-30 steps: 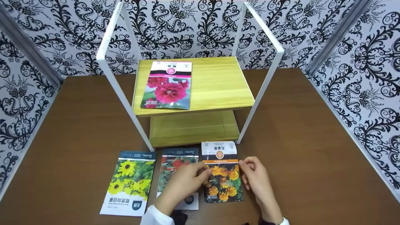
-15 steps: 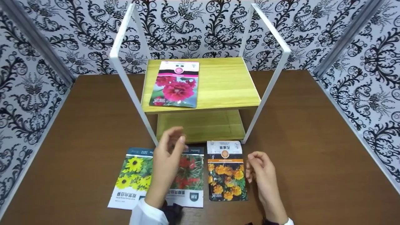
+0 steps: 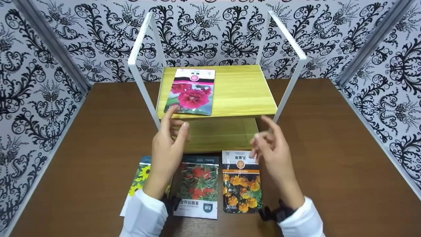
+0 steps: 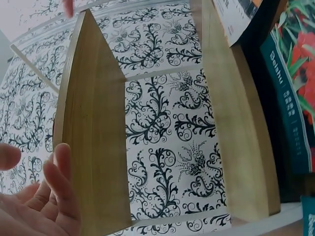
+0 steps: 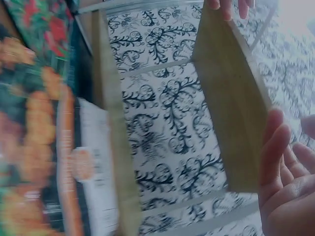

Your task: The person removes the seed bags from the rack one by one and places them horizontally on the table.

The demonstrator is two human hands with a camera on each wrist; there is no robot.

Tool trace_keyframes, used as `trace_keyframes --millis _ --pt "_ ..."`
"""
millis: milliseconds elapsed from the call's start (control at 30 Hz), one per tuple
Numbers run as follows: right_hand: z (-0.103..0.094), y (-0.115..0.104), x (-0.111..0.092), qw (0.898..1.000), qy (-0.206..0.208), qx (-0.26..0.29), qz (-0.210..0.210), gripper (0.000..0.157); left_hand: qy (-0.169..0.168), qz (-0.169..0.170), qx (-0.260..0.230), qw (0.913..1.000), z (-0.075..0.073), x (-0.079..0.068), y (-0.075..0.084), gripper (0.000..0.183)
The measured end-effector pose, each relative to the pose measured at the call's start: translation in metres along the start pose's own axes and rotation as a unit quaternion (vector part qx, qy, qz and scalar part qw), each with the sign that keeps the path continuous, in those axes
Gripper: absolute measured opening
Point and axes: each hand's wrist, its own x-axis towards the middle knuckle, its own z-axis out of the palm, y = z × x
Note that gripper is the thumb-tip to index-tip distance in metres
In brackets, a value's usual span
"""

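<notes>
My left hand point(image 3: 167, 144) is raised before the shelf's left front, fingers loosely bent and nothing in them. Its index fingertip overlaps the lower left corner of a pink-flower seed packet point(image 3: 194, 95) on the upper board; whether it touches, I cannot tell. On the right, my right hand point(image 3: 274, 148) hovers near the shelf's front edge, holding nothing, its index finger extended. Below lie an orange marigold packet point(image 3: 241, 187), a red-flower packet point(image 3: 199, 184) and a yellow-flower packet point(image 3: 139, 174), partly covered by my left arm. In the left wrist view, the left hand's fingers point(image 4: 59, 182) are beside the upper board.
The two-tier shelf has a wooden upper board point(image 3: 240, 92), a lower board point(image 3: 217, 133) and a white metal frame point(image 3: 143, 89). It stands on a brown table point(image 3: 329, 148). Patterned wall panels point(image 3: 204, 36) enclose the back and sides.
My left hand has left the packets on the table and risen to the upper board's front. My right hand has moved up from beside the marigold packet. The head view has shifted slightly.
</notes>
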Motion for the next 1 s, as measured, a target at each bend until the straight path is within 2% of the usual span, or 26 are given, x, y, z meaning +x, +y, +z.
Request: trace_keyframes --millis 67,167,300,400,500,700,867,1000 --pt "0.004 -0.010 0.008 1.000 -0.019 -0.011 0.002 0.056 -0.001 -0.019 0.012 0.9997 -0.002 0.002 0.000 0.055" --pt "0.006 -0.011 0.018 0.999 -0.036 -0.016 0.020 0.062 -0.019 -0.064 0.035 0.9972 -0.004 0.006 -0.003 0.062" --pt "0.007 -0.014 0.025 0.999 -0.031 -0.007 0.041 0.060 -0.053 -0.117 0.041 0.9909 -0.008 0.010 -0.006 0.070" --pt "0.010 -0.018 0.028 0.998 -0.029 0.007 0.049 0.057 -0.061 -0.132 0.031 0.9889 -0.010 0.012 -0.006 0.072" --pt "0.016 -0.023 0.032 0.998 -0.039 0.015 0.053 0.059 -0.068 -0.127 0.042 0.9887 -0.011 0.013 -0.006 0.068" --pt "0.034 -0.028 0.039 0.995 -0.057 0.028 0.074 0.064 -0.087 -0.096 0.118 0.9845 -0.008 0.009 -0.004 0.064" --pt "0.052 -0.031 0.044 0.993 -0.061 0.046 0.087 0.069 -0.091 -0.069 0.172 0.9785 0.002 0.004 0.002 0.064" --pt "0.064 -0.030 0.047 0.991 -0.066 0.081 0.078 0.067 -0.099 -0.053 0.206 0.9722 0.012 0.000 0.009 0.065"
